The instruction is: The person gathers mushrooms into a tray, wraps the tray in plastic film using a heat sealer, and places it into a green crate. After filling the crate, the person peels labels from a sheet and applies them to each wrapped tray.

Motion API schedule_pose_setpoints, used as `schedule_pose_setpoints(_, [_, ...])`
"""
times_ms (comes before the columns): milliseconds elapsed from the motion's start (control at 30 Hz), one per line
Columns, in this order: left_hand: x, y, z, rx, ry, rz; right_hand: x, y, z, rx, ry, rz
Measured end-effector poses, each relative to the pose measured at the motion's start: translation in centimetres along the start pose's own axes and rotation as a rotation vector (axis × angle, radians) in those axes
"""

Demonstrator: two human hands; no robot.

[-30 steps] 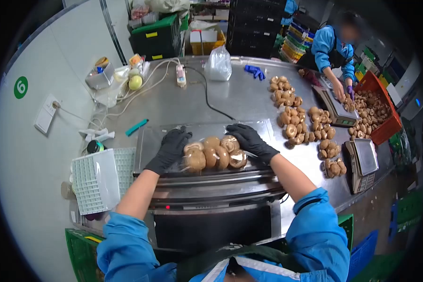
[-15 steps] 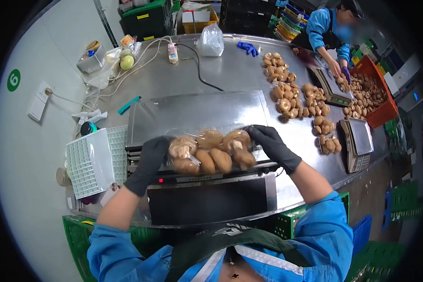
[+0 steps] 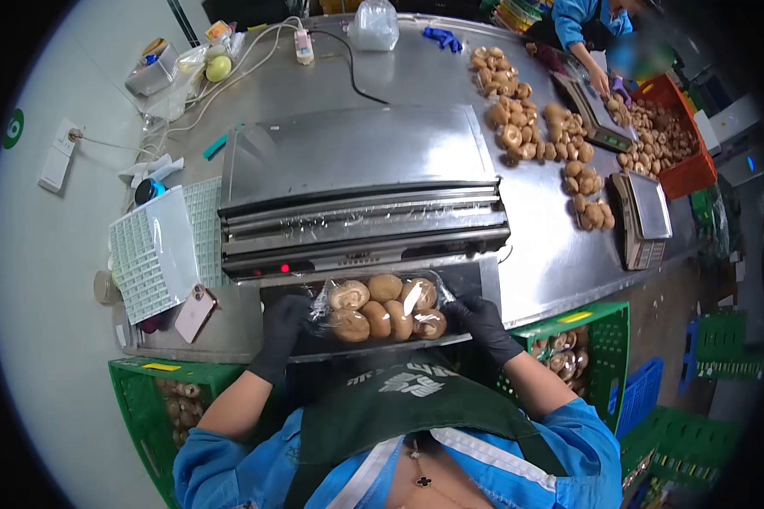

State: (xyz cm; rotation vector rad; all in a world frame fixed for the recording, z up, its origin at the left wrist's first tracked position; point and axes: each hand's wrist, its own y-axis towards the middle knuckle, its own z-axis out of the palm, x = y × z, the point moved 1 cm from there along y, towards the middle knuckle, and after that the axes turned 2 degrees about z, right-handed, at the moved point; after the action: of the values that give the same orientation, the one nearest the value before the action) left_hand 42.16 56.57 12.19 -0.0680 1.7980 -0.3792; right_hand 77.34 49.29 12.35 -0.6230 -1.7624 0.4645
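Observation:
Between my two black-gloved hands is a pack of mushrooms [image 3: 378,318], several brown caps under shiny clear film. My left hand [image 3: 285,326] grips its left end and my right hand [image 3: 479,324] its right end, where the film gathers. The pack is over the dark plate [image 3: 310,284] at the front of a film wrapping machine [image 3: 356,161]. Behind the pack, the machine's roller slot with clear film [image 3: 365,222] lies uncovered, and a red light glows on its front bar. My fingertips are partly hidden by the film and the dark background.
Mushroom groups [image 3: 518,127] lie on the steel table's right, near two scales [image 3: 645,212] and an orange crate [image 3: 696,157]. A co-worker's hand [image 3: 601,82] is there. Green crates [image 3: 136,407] holding mushrooms flank me. Label sheets [image 3: 148,254] and a phone [image 3: 195,314] lie left.
Both hands have drawn the pack towards me, from over the machine's rollers to the front plate. The view has tilted down, showing the crates' contents.

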Motion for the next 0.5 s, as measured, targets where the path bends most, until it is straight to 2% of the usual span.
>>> schedule_pose_setpoints(33, [-0.1, -0.5, -0.2, 0.011, 0.005, -0.014, 1.2, -1.3, 0.0, 0.005, 0.072, 0.158])
schedule_pose_setpoints(67, [0.2, -1.0, -0.2, 0.050, 0.001, -0.069, 1.2, -1.5, -0.4, -0.052, 0.130, 0.190])
schedule_pose_setpoints(100, [-0.1, -1.7, -0.3, 0.088, -0.002, -0.123, 0.4, -1.8, -1.1, -0.053, 0.224, 0.130])
schedule_pose_setpoints(167, [-0.1, -4.0, -1.7, 0.057, -0.032, -0.149, 0.3, -4.0, -2.4, -0.024, 0.519, 0.229])
schedule_pose_setpoints(233, [2.0, -7.2, -4.3, 0.428, 0.402, -0.067, -1.6, -6.1, -2.2, 0.017, 0.478, 0.245])
schedule_pose_setpoints(267, [2.4, -8.5, -3.6, 0.433, 0.397, -0.077, -3.6, -6.6, -2.6, 0.061, 0.215, 0.302])
schedule_pose_setpoints(300, [2.6, -9.5, -2.3, 0.470, 0.511, -0.065, -6.7, -6.4, -1.0, 0.010, 0.360, 0.427])
schedule_pose_setpoints(333, [3.1, -10.4, -1.5, 0.505, 0.628, -0.047, -7.5, -6.0, 0.5, 0.034, 0.267, 0.547])
schedule_pose_setpoints(367, [9.9, -9.9, 0.4, 0.404, 0.444, 0.093, -5.5, -7.1, 3.5, 0.088, 0.586, 0.539])
schedule_pose_setpoints(400, [16.1, -9.2, 2.4, 0.303, 0.257, 0.229, -5.6, -6.5, 5.2, 0.227, 0.547, 0.478])
schedule_pose_setpoints(433, [14.6, -8.7, 4.5, 0.352, 0.148, 0.204, -9.5, -4.6, 6.2, 0.457, 0.066, 0.054])
schedule_pose_setpoints(467, [11.4, -8.2, 6.2, 0.428, 0.067, 0.187, -5.5, -4.3, 8.6, 0.608, 0.977, 0.387])
schedule_pose_setpoints(500, [9.5, -7.9, 8.0, 0.481, -0.003, 0.192, -3.7, -4.5, 10.8, 0.610, 0.975, 0.378])
